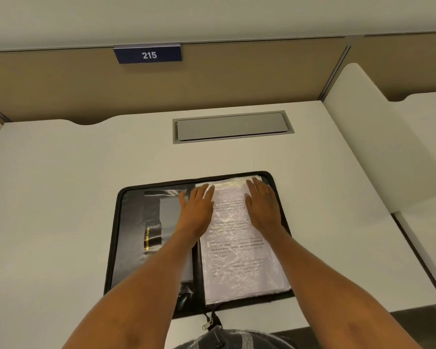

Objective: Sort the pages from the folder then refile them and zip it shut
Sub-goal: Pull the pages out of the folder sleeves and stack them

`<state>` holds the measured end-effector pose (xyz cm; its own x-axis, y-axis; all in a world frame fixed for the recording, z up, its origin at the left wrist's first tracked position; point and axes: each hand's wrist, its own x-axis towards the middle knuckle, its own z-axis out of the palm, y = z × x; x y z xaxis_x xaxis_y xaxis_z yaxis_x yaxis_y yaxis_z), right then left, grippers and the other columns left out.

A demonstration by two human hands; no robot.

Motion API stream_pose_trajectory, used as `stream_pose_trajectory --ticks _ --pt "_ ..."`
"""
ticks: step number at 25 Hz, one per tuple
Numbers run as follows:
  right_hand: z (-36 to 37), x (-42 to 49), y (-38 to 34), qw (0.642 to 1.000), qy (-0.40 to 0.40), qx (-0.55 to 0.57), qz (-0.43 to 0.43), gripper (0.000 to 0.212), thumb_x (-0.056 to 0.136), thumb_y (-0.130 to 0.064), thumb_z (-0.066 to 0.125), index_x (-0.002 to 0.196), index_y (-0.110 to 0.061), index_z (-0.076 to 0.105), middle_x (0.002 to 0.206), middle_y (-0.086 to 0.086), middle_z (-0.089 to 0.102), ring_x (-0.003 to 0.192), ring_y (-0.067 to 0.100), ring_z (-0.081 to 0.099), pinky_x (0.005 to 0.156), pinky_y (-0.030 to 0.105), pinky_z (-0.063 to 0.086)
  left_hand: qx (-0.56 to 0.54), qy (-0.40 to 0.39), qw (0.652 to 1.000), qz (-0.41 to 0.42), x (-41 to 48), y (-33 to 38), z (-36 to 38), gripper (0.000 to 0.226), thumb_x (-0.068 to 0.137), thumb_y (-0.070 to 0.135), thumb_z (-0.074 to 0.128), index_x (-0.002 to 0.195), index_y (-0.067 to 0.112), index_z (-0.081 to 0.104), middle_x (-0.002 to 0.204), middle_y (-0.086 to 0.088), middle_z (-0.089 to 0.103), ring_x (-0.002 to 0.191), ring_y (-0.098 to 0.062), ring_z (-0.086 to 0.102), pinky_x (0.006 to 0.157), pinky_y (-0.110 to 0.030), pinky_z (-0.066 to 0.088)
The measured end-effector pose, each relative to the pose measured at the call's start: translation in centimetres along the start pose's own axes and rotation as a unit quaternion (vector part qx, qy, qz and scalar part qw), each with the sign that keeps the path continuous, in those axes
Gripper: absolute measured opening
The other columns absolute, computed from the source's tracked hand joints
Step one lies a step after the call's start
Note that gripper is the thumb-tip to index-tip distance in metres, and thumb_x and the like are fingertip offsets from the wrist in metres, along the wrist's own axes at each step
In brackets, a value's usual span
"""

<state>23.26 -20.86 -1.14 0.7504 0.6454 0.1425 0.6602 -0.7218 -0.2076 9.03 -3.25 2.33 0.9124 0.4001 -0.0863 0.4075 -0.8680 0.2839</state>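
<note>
White desk (61, 197) under number plate (148, 54) 215, and the black zip folder (126, 222) lay open flat near its front edge. The sleeved pages (237, 260) sat stacked on its right half. The left hand (195, 207) and right hand (262, 207) both lay flat on the stack's far end, fingers straight, gripping nothing. Those glossy, crinkled sleeves looked light, limp and slippery, likely to slide and fan apart. Best taken by both long edges with support beneath. The zip pull (208, 323) dangled at the near edge.
</note>
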Motion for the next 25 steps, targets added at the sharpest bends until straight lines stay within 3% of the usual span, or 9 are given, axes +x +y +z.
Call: stream_pose_trajectory --ticks 4,8,12,15,20,25 --pt "0.0 3.3 -0.1 0.999 -0.002 -0.005 -0.033 0.045 0.107 -0.023 0.047 0.151 -0.013 0.047 0.155 0.010 0.048 0.144 0.028 0.044 0.122 0.048 0.032 -0.008 0.001 1.000 0.007 4.0 1.2 -0.2 0.051 0.112 0.024 0.038 0.161 0.019 0.029 0.163 -0.002 0.035 0.149 -0.025 0.030 0.120 -0.057 0.013" --pt "0.4 5.4 0.1 0.997 0.002 -0.044 -0.062 0.037 0.097 -0.014 0.064 0.134 -0.018 0.063 0.133 0.003 0.066 0.127 0.024 0.058 0.118 0.045 0.036 0.004 -0.006 1.000 0.018 6.6 1.1 0.5 0.045 0.112 0.020 0.038 0.156 0.019 0.039 0.155 -0.002 0.043 0.144 -0.024 0.036 0.119 -0.056 0.015" --pt "0.4 6.4 0.1 0.997 -0.002 -0.046 -0.067 0.017 0.097 -0.019 0.064 0.112 -0.023 0.070 0.112 -0.003 0.069 0.109 0.021 0.060 0.108 0.039 0.040 0.006 0.028 0.999 0.032 7.8 0.9 1.7 0.039 0.100 0.005 0.057 0.135 0.021 0.062 0.131 -0.001 0.060 0.124 -0.026 0.050 0.109 -0.048 0.025" --pt "0.0 7.0 -0.1 0.996 0.003 -0.044 -0.078 0.013 0.093 -0.023 0.068 0.106 -0.023 0.070 0.106 -0.004 0.069 0.102 0.021 0.060 0.099 0.037 0.044 -0.012 0.059 0.998 0.032 8.3 0.7 2.0 0.024 0.099 0.012 0.061 0.120 0.022 0.069 0.117 0.001 0.066 0.114 -0.025 0.053 0.104 -0.044 0.025" --pt "-0.7 7.5 0.1 0.995 0.019 -0.043 -0.090 0.009 0.092 -0.026 0.072 0.101 -0.022 0.069 0.102 -0.003 0.070 0.099 0.021 0.061 0.097 0.038 0.044 -0.012 0.116 0.993 0.037 8.6 0.7 1.8 0.009 0.099 0.016 0.064 0.103 0.021 0.071 0.098 0.001 0.069 0.100 -0.025 0.057 0.100 -0.042 0.030" --pt "-1.4 7.6 0.7 0.993 0.030 -0.030 -0.114 0.007 0.094 -0.023 0.069 0.098 -0.021 0.075 0.103 -0.003 0.072 0.099 0.021 0.061 0.096 0.038 0.044 -0.006 0.132 0.990 0.052 8.6 0.3 1.7 0.007 0.098 0.020 0.067 0.098 0.022 0.074 0.086 0.004 0.073 0.096 -0.025 0.061 0.100 -0.043 0.028"
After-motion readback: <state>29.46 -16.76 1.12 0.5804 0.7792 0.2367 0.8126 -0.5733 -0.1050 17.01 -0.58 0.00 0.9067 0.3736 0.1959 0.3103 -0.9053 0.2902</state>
